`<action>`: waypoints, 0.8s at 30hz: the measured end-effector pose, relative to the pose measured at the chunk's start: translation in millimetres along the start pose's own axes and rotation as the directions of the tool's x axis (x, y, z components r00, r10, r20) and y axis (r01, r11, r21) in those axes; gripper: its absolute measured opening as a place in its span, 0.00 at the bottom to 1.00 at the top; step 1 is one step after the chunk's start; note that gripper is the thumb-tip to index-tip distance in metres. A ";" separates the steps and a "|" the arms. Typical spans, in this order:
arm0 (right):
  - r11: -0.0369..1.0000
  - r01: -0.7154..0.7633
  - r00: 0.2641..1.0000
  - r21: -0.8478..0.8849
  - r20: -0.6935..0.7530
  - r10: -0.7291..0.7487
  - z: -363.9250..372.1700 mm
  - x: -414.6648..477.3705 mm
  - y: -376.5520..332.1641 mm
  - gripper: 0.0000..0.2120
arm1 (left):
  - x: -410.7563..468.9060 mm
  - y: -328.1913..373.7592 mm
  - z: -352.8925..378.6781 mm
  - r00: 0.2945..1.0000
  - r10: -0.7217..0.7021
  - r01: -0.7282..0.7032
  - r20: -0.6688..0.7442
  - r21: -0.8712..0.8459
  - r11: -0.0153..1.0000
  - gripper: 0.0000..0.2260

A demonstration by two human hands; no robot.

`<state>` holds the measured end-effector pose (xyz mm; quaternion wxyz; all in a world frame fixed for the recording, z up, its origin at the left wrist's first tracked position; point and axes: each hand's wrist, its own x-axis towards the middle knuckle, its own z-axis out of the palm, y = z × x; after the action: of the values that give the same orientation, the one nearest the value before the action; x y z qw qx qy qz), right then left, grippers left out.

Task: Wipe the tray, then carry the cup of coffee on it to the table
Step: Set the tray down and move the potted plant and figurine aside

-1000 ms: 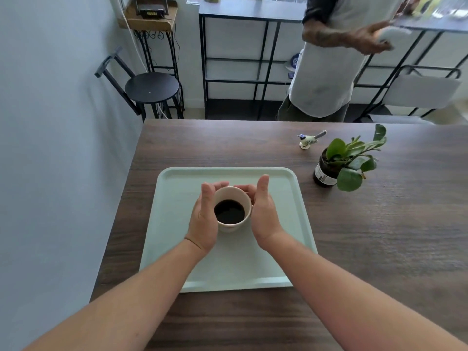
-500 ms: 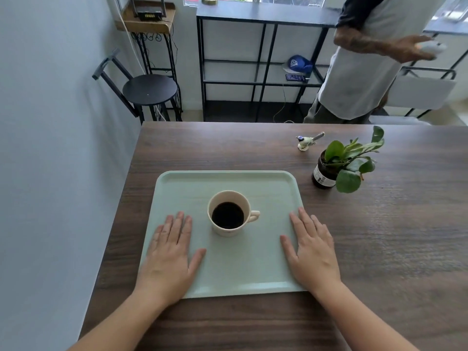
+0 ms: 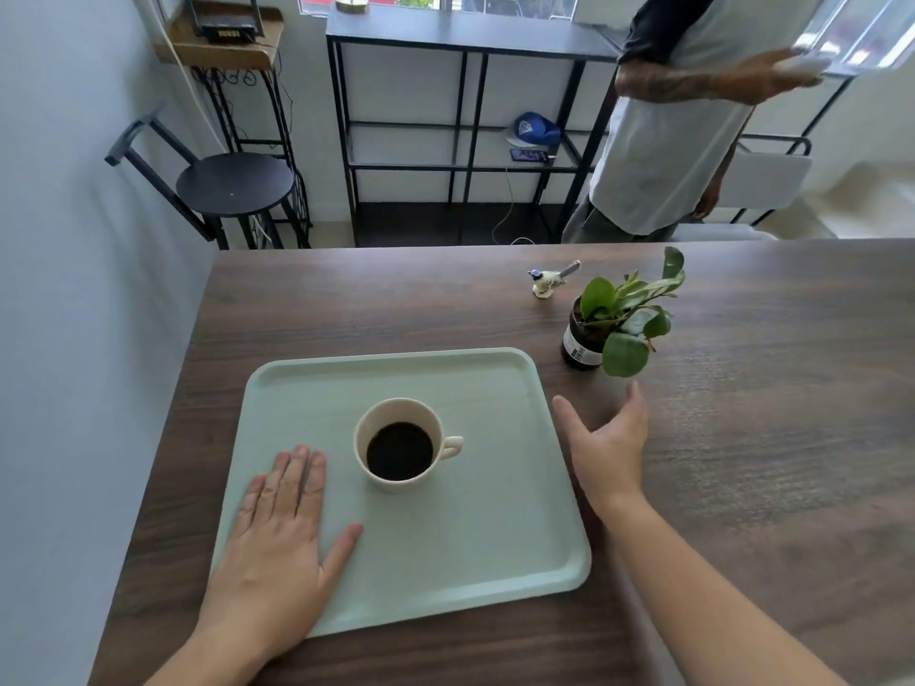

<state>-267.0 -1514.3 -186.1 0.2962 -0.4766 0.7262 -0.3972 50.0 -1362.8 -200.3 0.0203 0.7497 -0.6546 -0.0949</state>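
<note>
A pale green tray (image 3: 470, 547) lies on the dark wooden table (image 3: 742, 462). A cream cup of black coffee (image 3: 401, 445) stands upright near the tray's middle, its handle pointing right. My left hand (image 3: 279, 542) rests flat on the tray's left part, fingers together, just left of the cup and apart from it. My right hand (image 3: 611, 450) hovers off the tray's right edge, palm turned inward, fingers spread, holding nothing.
A small potted plant (image 3: 614, 321) stands just beyond my right hand, with a bird figurine (image 3: 547, 282) behind it. Another person (image 3: 688, 121) stands past the table's far edge. A wall runs along the left; a black stool (image 3: 235, 183) and shelving stand behind.
Both hands let go of the cup and moved outward. The left now lies flat on the tray; the right lifted off the tray and shifted to the right of its edge.
</note>
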 end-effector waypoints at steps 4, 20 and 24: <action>0.958 -0.033 0.999 0.285 0.007 0.033 0.6 64.3 -10.4 0.58 | 3.6 -0.2 -1.7 1.000 0.006 -0.006 -0.006 0.003 1.000 0.39; 0.936 0.115 0.992 0.332 0.006 -0.125 17.9 112.6 -18.8 0.36 | 155.6 33.1 -69.4 0.956 -0.060 -0.162 -0.287 -0.687 0.708 0.17; 0.930 0.139 0.990 0.340 -0.022 -0.140 27.2 114.0 -18.1 0.32 | 230.7 100.2 -77.1 0.945 0.209 -0.319 -0.253 -0.559 0.766 0.17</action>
<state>-278.9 -1632.2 -190.3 0.3462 -0.4694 0.6103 -0.5361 -6.1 -1611.6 -135.8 0.3240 0.6110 -0.6868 -0.2238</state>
